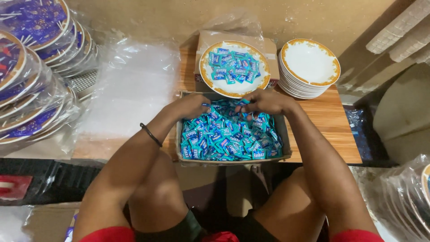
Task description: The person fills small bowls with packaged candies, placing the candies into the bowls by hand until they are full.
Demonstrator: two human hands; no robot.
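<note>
A shallow cardboard box (285,134) full of small blue and teal wrapped candies (228,136) sits on a low wooden table in front of me. My left hand (191,105) reaches into its far left part with fingers curled on candies. My right hand (265,101) is at the far middle, fingers pinched on a few candies. Just beyond the box, a white plate with a gold rim (234,91) holds a loose pile of the same candies and rests on a closed carton (268,45).
A stack of empty gold-rimmed white plates (309,67) stands at the right of the table (333,130). Plastic-wrapped plates of candies (31,67) are piled at the left, with clear plastic sheets (130,89) beside them. More wrapped plates (410,192) lie at lower right.
</note>
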